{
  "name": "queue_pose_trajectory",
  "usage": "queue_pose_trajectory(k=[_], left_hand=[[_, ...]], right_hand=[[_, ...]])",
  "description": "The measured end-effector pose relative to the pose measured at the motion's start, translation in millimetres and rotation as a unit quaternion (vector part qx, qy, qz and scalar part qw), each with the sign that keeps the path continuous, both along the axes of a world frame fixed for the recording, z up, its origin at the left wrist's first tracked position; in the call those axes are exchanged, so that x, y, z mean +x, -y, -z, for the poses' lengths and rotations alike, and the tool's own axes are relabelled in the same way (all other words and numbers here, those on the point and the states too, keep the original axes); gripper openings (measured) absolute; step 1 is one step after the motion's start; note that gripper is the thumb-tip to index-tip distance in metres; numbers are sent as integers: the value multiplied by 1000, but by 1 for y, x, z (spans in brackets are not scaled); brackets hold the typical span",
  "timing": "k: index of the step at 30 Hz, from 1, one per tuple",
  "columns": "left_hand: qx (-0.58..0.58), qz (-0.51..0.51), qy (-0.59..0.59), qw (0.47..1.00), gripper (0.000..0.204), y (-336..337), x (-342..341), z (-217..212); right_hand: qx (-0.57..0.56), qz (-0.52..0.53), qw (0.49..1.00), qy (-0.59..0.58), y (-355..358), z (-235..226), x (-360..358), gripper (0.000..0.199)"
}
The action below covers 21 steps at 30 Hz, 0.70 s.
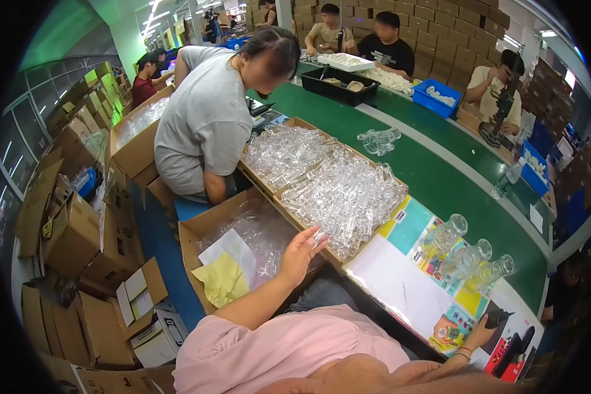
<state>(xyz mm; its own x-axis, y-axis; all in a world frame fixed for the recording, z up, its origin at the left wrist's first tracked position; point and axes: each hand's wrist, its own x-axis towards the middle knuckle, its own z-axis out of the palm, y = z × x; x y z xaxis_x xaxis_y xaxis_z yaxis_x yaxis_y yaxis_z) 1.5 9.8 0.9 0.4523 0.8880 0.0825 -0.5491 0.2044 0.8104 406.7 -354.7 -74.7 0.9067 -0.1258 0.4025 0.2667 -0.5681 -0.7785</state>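
Left hand [299, 255] was up front, fingers bent, tips drawn together in a pinch. Left forearm [259, 302] sloped up to it from behind and left. Right hand [481, 335] sat well apart, off to the left one's right; fingers partly unclear. Right wrist [465, 351] was just behind it.

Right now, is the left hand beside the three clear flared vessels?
No, the left hand is at the cardboard tray heaped with clear pieces, and the three clear flared vessels stand farther right.

The left grip [299, 255] holds a clear piece [318, 237].
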Motion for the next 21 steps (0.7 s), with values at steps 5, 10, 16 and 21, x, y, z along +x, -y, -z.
queue_pose_trajectory(k=[5,10,16,21], left_hand=[[39,-26,-23,999,38,-1,2,0],[71,-50,-30,996,36,-9,-2,3],[68,-213,33,974,31,-45,-24,-26],[131,-414,126,892,29,-92,-87,-70]], right_hand=[[1,-7,1000,-22,2,-4,-5,43],[-56,38,997,-43,0,2,6,47],[-11,33,999,-37,10,26,22,46],[-10,32,999,-22,-19,-42,-29,52]])
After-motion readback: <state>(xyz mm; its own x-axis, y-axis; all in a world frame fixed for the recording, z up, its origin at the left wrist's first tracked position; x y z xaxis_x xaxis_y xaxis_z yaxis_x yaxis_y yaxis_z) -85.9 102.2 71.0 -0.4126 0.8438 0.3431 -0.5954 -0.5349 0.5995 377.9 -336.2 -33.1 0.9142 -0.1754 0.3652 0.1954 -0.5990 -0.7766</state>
